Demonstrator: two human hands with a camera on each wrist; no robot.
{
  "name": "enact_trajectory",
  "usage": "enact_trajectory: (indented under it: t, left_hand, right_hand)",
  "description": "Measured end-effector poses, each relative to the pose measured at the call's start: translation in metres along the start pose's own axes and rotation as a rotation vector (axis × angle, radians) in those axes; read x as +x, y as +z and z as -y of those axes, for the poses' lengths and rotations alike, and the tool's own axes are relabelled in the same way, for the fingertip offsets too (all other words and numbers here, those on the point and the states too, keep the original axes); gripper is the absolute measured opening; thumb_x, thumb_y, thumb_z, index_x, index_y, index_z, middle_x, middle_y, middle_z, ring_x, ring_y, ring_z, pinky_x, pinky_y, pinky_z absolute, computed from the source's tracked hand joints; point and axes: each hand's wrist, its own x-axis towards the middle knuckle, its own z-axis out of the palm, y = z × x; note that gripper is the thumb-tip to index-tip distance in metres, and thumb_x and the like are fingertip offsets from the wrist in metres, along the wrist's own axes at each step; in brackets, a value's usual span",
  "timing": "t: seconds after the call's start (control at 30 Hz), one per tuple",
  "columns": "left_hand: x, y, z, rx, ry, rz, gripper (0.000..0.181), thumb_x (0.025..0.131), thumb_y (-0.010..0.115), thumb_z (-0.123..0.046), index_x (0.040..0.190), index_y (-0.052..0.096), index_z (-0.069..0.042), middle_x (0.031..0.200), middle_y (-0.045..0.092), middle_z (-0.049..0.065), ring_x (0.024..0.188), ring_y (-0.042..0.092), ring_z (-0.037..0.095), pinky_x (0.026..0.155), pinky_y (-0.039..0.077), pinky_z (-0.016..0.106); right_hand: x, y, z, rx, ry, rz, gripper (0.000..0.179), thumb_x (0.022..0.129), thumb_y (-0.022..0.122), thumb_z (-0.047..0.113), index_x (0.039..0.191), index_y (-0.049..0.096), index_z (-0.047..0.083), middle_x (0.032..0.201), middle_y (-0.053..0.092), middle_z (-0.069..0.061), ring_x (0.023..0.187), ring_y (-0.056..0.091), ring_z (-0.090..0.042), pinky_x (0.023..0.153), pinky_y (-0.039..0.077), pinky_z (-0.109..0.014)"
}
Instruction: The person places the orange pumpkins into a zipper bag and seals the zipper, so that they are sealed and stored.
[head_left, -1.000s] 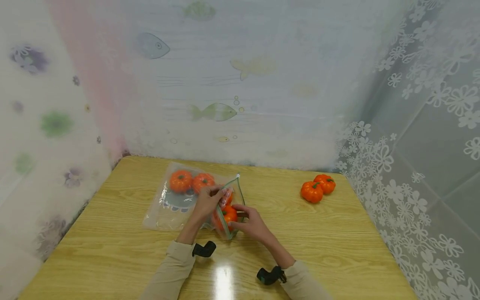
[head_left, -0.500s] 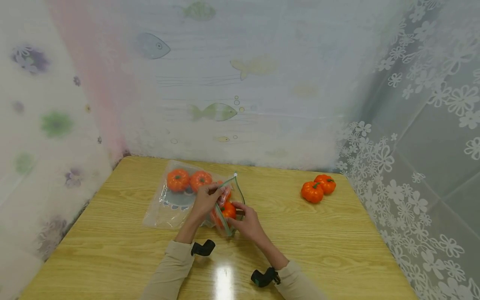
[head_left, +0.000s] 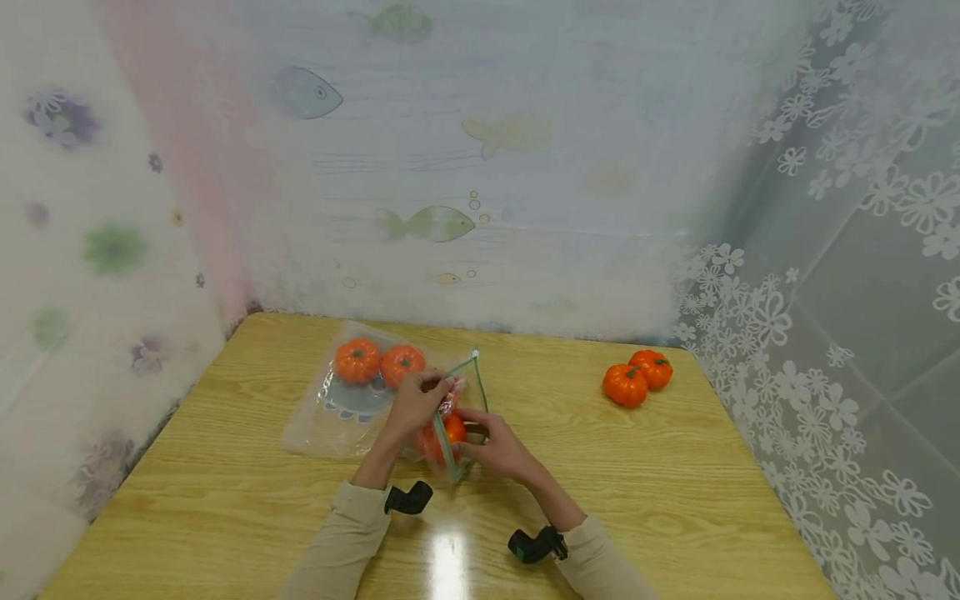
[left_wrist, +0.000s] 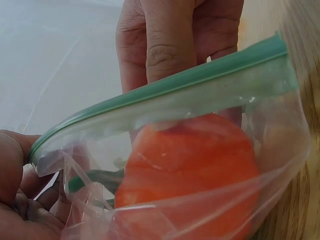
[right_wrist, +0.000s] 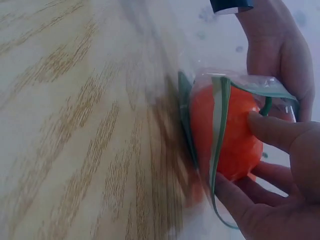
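We see a person (head_left: 551,487) wearing a beige left sleeve (head_left: 333,542) and a matching right sleeve (head_left: 606,562), both plain and softly creased. On the wrists we find a chunky black left camera (head_left: 409,498) and a similar right camera (head_left: 532,547), each bent like an elbow. Both hands (head_left: 504,452) are bare.

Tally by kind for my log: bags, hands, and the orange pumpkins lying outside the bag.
Bag with green zip edges: 1
Hands, the left hand and the right hand: 2
Orange pumpkins outside the bag, the nearer pumpkin and the farther pumpkin: 2
Total: 5
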Motion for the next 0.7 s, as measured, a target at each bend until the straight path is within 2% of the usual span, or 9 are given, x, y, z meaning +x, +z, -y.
enact_trajectory:
  t: [0.23, 0.47, 0.5, 0.6, 0.7]
  left_hand:
    - [0.0014, -0.0014, -0.0003, 0.018, -0.008, -0.008, 0.023, 0.103, 0.061, -0.015, 0.11, 0.074, 0.003, 0.097, 0.071, 0.017, 0.075, 0.06, 0.014, 0.062, 0.048, 0.024]
    - [0.0013, -0.0026, 0.0009, -0.093, 0.002, 0.048, 0.023, 0.105, 0.057, -0.009, 0.109, 0.071, 0.009, 0.084, 0.066, 0.023, 0.058, 0.055, 0.012, 0.054, 0.047, 0.022]
    - [0.0009, -0.0026, 0.0005, -0.098, 0.004, 0.053, 0.024, 0.105, 0.057, -0.009, 0.109, 0.071, 0.01, 0.083, 0.067, 0.021, 0.057, 0.055, 0.012, 0.054, 0.047, 0.022]
    - [0.0005, -0.0027, 0.001, -0.096, 0.003, 0.049, 0.023, 0.105, 0.057, -0.008, 0.11, 0.071, 0.01, 0.079, 0.066, 0.016, 0.057, 0.055, 0.012, 0.054, 0.046, 0.022]
    - [-0.0002, -0.0031, 0.0005, -0.071, 0.008, 0.03, 0.023, 0.104, 0.057, -0.007, 0.114, 0.071, 0.009, 0.077, 0.066, 0.012, 0.058, 0.055, 0.011, 0.054, 0.046, 0.021]
  right_hand:
    - [0.0033, 0.0016, -0.0009, 0.009, -0.034, 0.04, 0.055, 0.101, 0.062, 0.006, 0.152, 0.044, 0.001, 0.153, 0.048, -0.019, 0.133, 0.055, -0.039, 0.1, 0.054, -0.033]
    - [0.0052, 0.0006, -0.0047, 0.033, -0.068, 0.118, 0.058, 0.101, 0.062, 0.004, 0.155, 0.04, 0.004, 0.156, 0.045, -0.016, 0.136, 0.053, -0.035, 0.105, 0.05, -0.033]
    - [0.0051, 0.0, -0.0052, 0.034, -0.068, 0.125, 0.059, 0.101, 0.062, 0.004, 0.156, 0.039, 0.005, 0.157, 0.044, -0.015, 0.136, 0.053, -0.035, 0.106, 0.05, -0.032]
    - [0.0044, -0.0004, -0.0059, 0.022, -0.062, 0.11, 0.058, 0.102, 0.062, 0.006, 0.156, 0.04, 0.005, 0.155, 0.046, -0.015, 0.135, 0.054, -0.035, 0.103, 0.051, -0.031]
    - [0.0034, 0.0017, -0.0038, -0.011, -0.051, 0.037, 0.057, 0.101, 0.062, 0.007, 0.155, 0.041, 0.004, 0.153, 0.049, -0.017, 0.133, 0.055, -0.037, 0.1, 0.054, -0.033]
